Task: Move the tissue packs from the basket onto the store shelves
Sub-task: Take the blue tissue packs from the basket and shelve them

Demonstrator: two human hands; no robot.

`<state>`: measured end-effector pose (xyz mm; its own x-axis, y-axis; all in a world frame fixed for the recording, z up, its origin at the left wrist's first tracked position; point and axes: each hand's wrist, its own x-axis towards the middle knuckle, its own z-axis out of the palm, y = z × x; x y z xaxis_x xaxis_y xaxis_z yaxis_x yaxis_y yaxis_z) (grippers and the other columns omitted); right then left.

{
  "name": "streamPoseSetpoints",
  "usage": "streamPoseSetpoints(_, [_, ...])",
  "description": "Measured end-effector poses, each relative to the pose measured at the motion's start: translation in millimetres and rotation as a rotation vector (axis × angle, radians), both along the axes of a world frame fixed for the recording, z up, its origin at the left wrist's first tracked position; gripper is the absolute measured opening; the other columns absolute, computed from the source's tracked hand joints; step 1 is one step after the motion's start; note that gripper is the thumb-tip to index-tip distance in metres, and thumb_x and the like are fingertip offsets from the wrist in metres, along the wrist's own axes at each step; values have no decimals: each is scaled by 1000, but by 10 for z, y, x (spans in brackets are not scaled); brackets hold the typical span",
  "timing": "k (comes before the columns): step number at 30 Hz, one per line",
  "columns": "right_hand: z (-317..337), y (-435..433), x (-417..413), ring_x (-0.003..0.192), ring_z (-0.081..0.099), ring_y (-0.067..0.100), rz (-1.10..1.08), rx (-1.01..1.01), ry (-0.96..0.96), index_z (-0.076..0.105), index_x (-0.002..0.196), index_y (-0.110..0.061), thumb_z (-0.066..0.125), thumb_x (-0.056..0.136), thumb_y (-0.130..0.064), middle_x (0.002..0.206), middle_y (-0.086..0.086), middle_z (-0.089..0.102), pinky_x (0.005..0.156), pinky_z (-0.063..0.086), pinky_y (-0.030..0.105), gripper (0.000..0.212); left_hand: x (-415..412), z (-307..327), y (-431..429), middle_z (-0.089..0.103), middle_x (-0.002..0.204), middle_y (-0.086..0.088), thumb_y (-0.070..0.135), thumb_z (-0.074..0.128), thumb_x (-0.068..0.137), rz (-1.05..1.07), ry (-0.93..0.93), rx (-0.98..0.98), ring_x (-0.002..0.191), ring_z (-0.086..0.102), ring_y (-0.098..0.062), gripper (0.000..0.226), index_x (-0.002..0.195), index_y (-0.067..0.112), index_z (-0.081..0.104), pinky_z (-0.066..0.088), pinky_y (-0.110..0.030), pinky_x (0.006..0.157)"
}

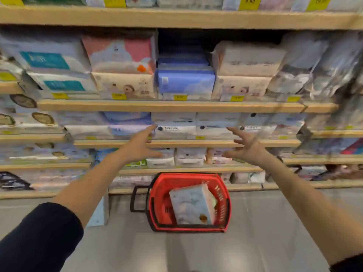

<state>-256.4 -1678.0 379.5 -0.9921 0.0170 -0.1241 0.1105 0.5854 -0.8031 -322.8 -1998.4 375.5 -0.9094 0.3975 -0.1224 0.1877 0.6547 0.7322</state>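
A red plastic basket stands on the grey floor in front of the store shelves. One pale blue tissue pack leans upright inside it. My left hand and my right hand are both raised in front of the lower shelves, above and beyond the basket, with fingers spread and nothing in them. Blue tissue packs are stacked at the middle of the upper shelf, with a dark gap above them. The image is blurred.
Wooden shelves packed with wrapped tissue packs fill the whole view, with yellow price tags along their edges. The basket's black handle hangs down at its left side. Grey floor tiles extend toward me.
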Motion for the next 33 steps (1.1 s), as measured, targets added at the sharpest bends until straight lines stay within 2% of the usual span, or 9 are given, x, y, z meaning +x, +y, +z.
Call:
streamPoseSetpoints(5, [-882, -156, 338, 128, 41, 26, -32, -22, -126, 34, 140, -23, 80, 68, -15, 147, 4, 34, 93, 40, 32, 86, 215, -902, -88, 36, 143, -13, 14, 80, 68, 7, -139, 15, 124, 44, -25, 95, 144, 15, 24, 39, -29, 91])
streamPoseSetpoints(9, [-1535, -204, 504, 131, 38, 27, 4, 93, -198, 30, 142, -23, 81, 67, -14, 144, 8, 38, 103, 37, 41, 91, 362, -1585, -107, 45, 131, -1, 16, 81, 67, 19, -284, 65, 120, 48, -21, 95, 143, 20, 24, 42, -26, 93])
streamPoseSetpoints(11, [-1872, -211, 541, 133, 35, 27, 58, 156, -232, 31, 141, -21, 82, 64, -14, 144, 9, 38, 106, 35, 44, 93, 452, -1951, -112, 49, 122, 10, 28, 84, 62, 17, -349, 90, 110, 54, -11, 101, 142, 24, 23, 46, -21, 90])
streamPoseSetpoints(13, [-2221, -212, 547, 135, 31, 27, 95, 212, -257, 30, 142, -20, 82, 64, -16, 146, 9, 35, 109, 32, 42, 93, 513, -2373, -107, 48, 134, 2, 47, 83, 51, 5, -404, 78, 117, 52, -15, 114, 144, 25, 21, 45, -31, 98])
streamPoseSetpoints(17, [-2942, -161, 514, 138, 29, 28, 102, 234, -294, 23, 141, -31, 82, 64, -23, 151, 9, 26, 109, 33, 45, 97, 569, -3260, -4, 39, 141, -8, 18, 83, 64, 70, -495, 81, 119, 45, -18, 105, 146, 23, 16, 39, -28, 99])
streamPoseSetpoints(20, [-3471, -73, 451, 139, 26, 27, 89, 224, -290, 16, 137, -40, 81, 66, -24, 151, 9, 25, 109, 32, 45, 98, 551, -3928, 131, 43, 137, -8, 29, 85, 56, 104, -519, 88, 115, 47, -17, 109, 143, 27, 20, 41, -28, 96])
streamPoseSetpoints(23, [-4040, 21, 353, 142, 19, 25, 82, 216, -287, 14, 133, -45, 81, 66, -19, 151, 8, 23, 111, 26, 42, 98, 448, -4585, 251, 43, 130, -2, 15, 84, 63, 150, -557, 92, 111, 46, -13, 103, 145, 19, 21, 37, -23, 92])
streamPoseSetpoints(29, [-5140, 216, 291, 144, 12, 23, 139, 222, -302, 13, 133, -51, 80, 67, -16, 154, 8, 15, 110, 25, 36, 101, 152, -5740, 363, 43, 137, -17, 40, 82, 42, 250, -656, 40, 122, 48, -31, 124, 146, 21, 18, 39, -48, 104])
streamPoseSetpoints(33, [-5663, 327, 281, 143, 14, 21, 185, 234, -298, 14, 139, -46, 78, 70, -15, 155, 4, 10, 108, 27, 34, 100, -20, -6321, 480, 35, 144, -20, 23, 87, 55, 286, -701, 19, 129, 40, -33, 119, 147, 15, 12, 34, -48, 107])
